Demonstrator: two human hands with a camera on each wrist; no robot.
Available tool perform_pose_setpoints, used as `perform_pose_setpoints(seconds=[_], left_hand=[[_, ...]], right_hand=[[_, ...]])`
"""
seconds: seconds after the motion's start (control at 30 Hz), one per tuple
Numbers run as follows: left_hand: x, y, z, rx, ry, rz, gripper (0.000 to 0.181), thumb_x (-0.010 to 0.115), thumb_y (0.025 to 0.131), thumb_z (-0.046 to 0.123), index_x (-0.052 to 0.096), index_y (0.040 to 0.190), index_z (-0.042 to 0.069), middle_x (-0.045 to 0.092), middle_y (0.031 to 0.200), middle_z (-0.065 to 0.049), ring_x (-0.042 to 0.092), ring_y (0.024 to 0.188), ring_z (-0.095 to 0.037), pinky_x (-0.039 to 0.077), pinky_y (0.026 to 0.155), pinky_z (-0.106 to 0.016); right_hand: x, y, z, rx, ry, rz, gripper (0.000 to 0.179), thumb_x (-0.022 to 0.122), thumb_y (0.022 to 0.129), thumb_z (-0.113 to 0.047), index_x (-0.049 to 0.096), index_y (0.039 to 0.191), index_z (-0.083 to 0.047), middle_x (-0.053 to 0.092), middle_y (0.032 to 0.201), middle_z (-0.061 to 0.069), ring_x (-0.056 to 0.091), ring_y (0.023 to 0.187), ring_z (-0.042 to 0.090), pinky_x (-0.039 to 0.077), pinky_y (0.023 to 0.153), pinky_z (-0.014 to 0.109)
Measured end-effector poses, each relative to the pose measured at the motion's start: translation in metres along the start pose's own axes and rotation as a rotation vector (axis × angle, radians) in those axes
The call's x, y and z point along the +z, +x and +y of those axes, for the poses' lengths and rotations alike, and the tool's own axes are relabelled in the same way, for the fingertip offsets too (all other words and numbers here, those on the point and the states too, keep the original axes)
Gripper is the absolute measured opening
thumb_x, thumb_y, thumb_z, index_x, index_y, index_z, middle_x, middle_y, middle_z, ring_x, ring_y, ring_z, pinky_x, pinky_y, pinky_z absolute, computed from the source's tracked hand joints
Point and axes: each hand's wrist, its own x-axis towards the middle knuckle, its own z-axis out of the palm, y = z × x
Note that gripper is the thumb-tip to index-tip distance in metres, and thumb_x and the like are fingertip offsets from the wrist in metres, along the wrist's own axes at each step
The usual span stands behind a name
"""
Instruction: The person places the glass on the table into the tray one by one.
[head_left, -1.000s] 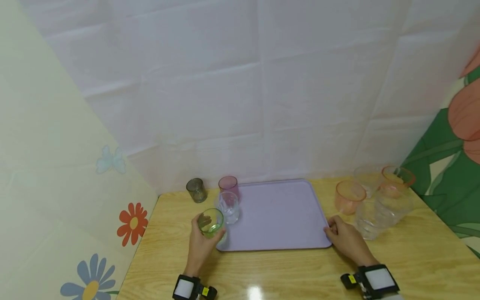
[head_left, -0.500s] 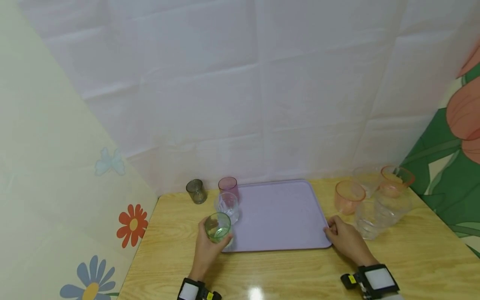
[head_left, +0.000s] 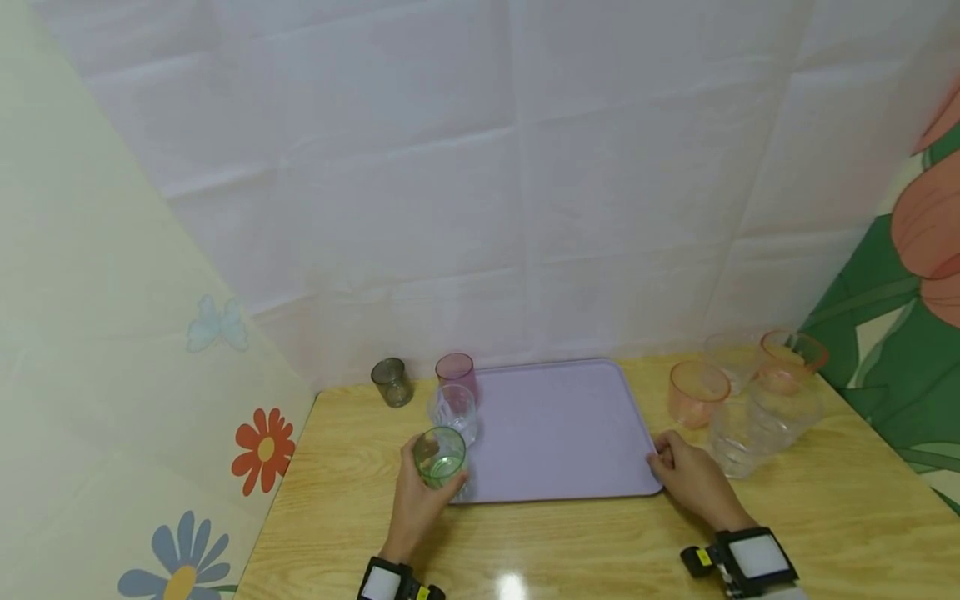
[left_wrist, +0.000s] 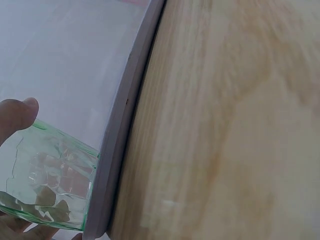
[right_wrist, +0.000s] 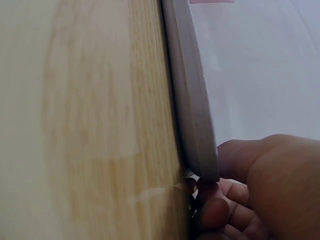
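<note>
My left hand [head_left: 415, 504] grips a green-tinted glass [head_left: 440, 458] at the front left corner of a lilac tray [head_left: 558, 433]. In the left wrist view the thumb lies over the rim of the green glass [left_wrist: 55, 170], and fingertips show through its wall. Just behind it on the tray's left side stand a clear glass [head_left: 456, 410] and a pink glass [head_left: 457, 372]. At the opposite front corner, my right hand [head_left: 693, 479] pinches the tray's edge; in the right wrist view the thumb is above the tray rim [right_wrist: 197, 110] and curled fingers are below.
A dark grey glass [head_left: 392, 383] stands on the wooden table [head_left: 585, 546] left of the tray. To the right are an orange glass [head_left: 699, 396], an orange-rimmed glass [head_left: 795, 354] and several clear ones [head_left: 783, 408]. White cloth [head_left: 420, 192] hangs behind the table.
My left hand has carried the green glass a little right and toward me, over the tray's front left corner, slowing in the last half second. The right hand keeps its place on the tray.
</note>
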Motion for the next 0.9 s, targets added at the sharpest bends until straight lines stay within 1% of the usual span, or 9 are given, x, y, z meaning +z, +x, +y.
perform_pose_setpoints(seconds=[0.33,0.57,0.73,0.9], left_hand=[[0.0001,0.0008,-0.0024,0.008,0.013,0.003,0.092,0.088,0.07,0.031,0.034,0.142,0.014,0.057,0.131,-0.014,0.057,0.122,-0.031,0.046,0.103,-0.049],[0.001,0.0004,-0.0048,0.005,0.007,-0.001,0.093,0.087,0.07,0.038,0.033,0.143,0.015,0.056,0.131,-0.014,0.056,0.122,-0.03,0.047,0.102,-0.049],[0.0009,-0.0003,-0.0046,-0.003,0.013,-0.005,0.094,0.087,0.071,0.04,0.033,0.143,0.014,0.057,0.131,-0.014,0.056,0.122,-0.031,0.046,0.102,-0.05],[0.0016,-0.001,-0.0059,-0.018,0.001,-0.008,0.093,0.087,0.071,0.038,0.032,0.143,0.016,0.057,0.131,-0.014,0.057,0.121,-0.031,0.046,0.102,-0.05]], right_hand=[[-0.0015,0.0007,-0.0006,0.016,0.012,-0.018,0.022,0.063,0.092,-0.019,0.058,0.103,-0.001,0.055,0.074,0.0,0.048,0.063,0.011,0.036,0.055,0.024],[-0.0017,0.0009,-0.001,0.017,0.007,-0.019,0.023,0.063,0.092,-0.019,0.058,0.104,0.0,0.055,0.074,0.0,0.048,0.063,0.012,0.036,0.055,0.025],[-0.0015,0.0006,-0.0016,0.01,0.011,-0.013,0.024,0.063,0.092,-0.019,0.059,0.105,0.0,0.056,0.074,0.0,0.049,0.063,0.011,0.037,0.055,0.024],[-0.0013,0.0003,-0.0012,0.01,0.008,-0.012,0.023,0.063,0.092,-0.019,0.059,0.105,0.0,0.056,0.074,0.0,0.049,0.063,0.012,0.037,0.055,0.025]])
